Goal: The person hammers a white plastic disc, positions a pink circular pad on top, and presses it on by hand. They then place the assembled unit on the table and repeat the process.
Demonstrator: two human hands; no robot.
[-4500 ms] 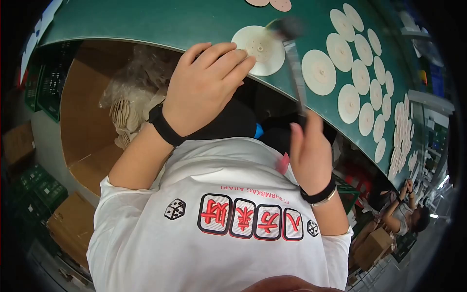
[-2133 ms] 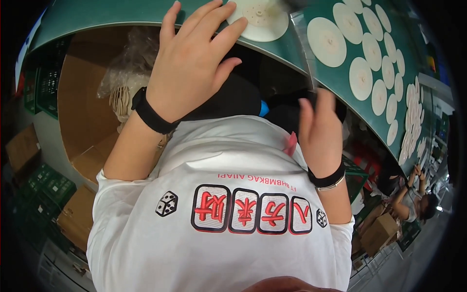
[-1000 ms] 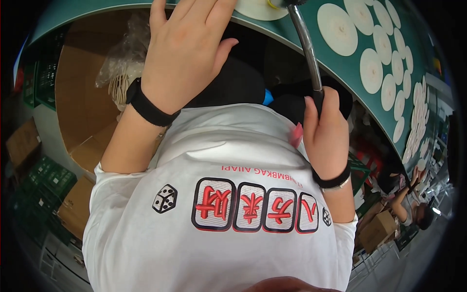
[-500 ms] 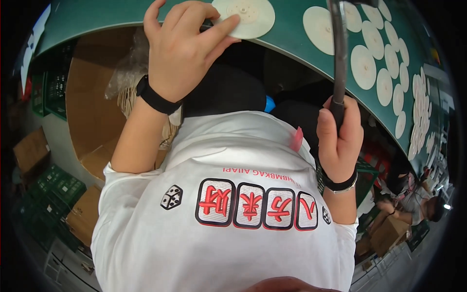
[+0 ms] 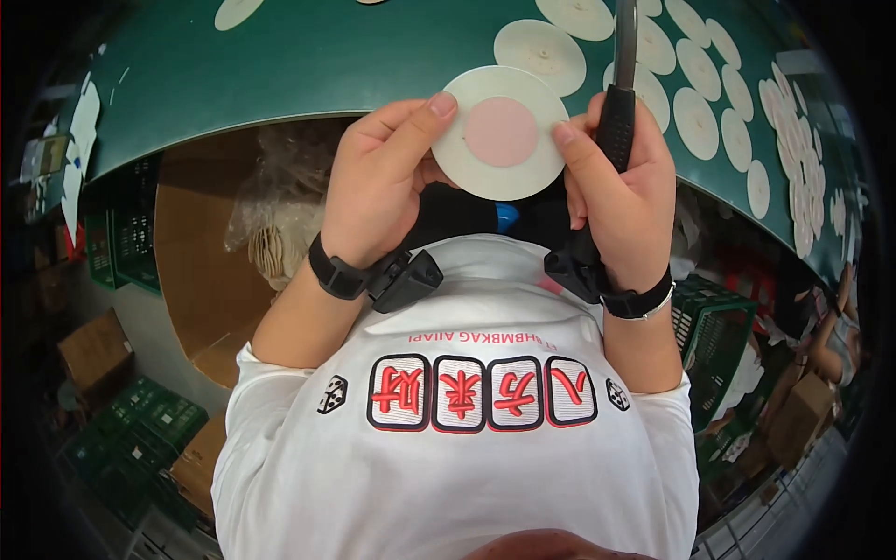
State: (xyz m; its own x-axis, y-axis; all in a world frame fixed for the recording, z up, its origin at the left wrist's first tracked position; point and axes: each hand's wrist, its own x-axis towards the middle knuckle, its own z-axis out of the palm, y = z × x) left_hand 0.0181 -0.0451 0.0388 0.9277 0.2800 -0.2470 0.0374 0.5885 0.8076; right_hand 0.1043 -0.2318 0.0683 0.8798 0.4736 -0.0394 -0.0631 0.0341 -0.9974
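Note:
A round white disc [image 5: 499,131] with a pink circle at its middle is held up in front of me, just off the table's near edge. My left hand [image 5: 378,182] pinches its left rim between thumb and fingers. At the right rim, the thumb of my right hand [image 5: 627,210] presses on the disc. That same hand also grips the black handle of a long tool [image 5: 616,126] with a metal shaft pointing away; its far end is out of the picture. Just beyond the held disc lies another white disc [image 5: 539,56] with a small raised centre.
Several white discs [image 5: 695,121] are spread over the right of the green table [image 5: 308,65], with a dense pile [image 5: 798,168] farther right. Below the table at left stands an open cardboard box [image 5: 201,280] with plastic film. Green crates [image 5: 714,322] stand on both sides.
My left hand has drawn a disc off the table toward me, and its pink side now shows. My right hand has moved up and left to the disc, still holding the tool.

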